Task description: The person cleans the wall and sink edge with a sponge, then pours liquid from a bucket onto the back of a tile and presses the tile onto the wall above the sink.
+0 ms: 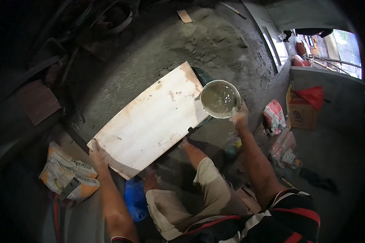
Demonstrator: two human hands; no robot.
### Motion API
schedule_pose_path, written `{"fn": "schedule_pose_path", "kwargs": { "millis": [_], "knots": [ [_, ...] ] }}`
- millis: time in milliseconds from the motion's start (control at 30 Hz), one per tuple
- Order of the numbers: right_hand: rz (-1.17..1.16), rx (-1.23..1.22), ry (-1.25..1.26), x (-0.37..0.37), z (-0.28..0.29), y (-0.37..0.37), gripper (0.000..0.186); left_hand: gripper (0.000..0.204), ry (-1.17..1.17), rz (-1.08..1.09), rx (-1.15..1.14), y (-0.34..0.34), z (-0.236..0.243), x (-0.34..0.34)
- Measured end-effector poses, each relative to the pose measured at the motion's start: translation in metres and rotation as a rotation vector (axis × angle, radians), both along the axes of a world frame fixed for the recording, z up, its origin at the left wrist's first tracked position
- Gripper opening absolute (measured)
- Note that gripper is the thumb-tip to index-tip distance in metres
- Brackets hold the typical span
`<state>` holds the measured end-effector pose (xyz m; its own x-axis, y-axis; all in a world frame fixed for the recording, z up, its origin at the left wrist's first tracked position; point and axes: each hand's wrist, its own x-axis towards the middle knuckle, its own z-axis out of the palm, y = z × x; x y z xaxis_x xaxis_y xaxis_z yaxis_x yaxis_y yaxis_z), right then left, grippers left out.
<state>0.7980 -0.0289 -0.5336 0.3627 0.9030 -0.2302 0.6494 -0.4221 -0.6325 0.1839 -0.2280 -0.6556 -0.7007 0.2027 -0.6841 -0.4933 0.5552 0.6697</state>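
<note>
My left hand [96, 155] grips the near left corner of a long, pale tile [150, 121], its thumb on the face. The tile is tilted, with a finely ribbed surface and brownish stains. Its far right end lies over a dark round tub [203, 74], mostly hidden beneath it. Held in my right hand [240, 115] is a round metal bowl [208, 113], tipped toward me at the tile's right end. Murky grey-brown liquid [217, 96] glints inside it. My right fingers close round the bowl's near right rim.
Wet grey mortar [215, 44] covers the floor ahead, with a small tile piece [184, 16] on it. A printed sack [69, 174] stands left, a blue container [135, 198] by my leg. Right are a red-white bag [275, 116], a cardboard box [303, 115] and a low wall [328, 79].
</note>
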Motion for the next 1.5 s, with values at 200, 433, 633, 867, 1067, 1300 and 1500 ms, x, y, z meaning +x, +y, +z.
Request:
{"fn": "schedule_pose_path", "kwargs": {
  "millis": [200,433,633,867,1067,1300,1500],
  "knots": [
    [0.099,-0.058,-0.142,-0.027,0.013,0.013,0.058,0.078,-0.036,-0.077,0.003,-0.007,0.006,-0.004],
    [0.154,0.022,-0.457,-0.047,0.026,0.017,0.056,0.071,-0.102,-0.211,0.014,-0.011,0.019,-0.009],
    [0.081,-0.169,-0.413,-0.075,0.070,0.015,0.064,0.059,-0.220,-0.342,-0.070,-0.036,0.023,-0.028],
    [0.060,-0.153,-0.404,-0.086,0.079,0.007,0.058,0.050,-0.298,-0.408,-0.132,-0.045,0.045,-0.007],
    [0.193,-0.048,-0.406,-0.095,0.075,0.024,0.060,0.059,-0.214,-0.338,-0.079,-0.040,0.058,0.013],
    [0.278,-0.012,-0.435,-0.104,0.058,0.049,0.057,0.062,-0.197,-0.423,0.015,-0.029,0.056,-0.001],
    [0.271,-0.100,-0.458,-0.119,0.065,0.057,0.053,0.054,-0.174,-0.500,0.030,-0.001,0.074,-0.005]
  ]
}}
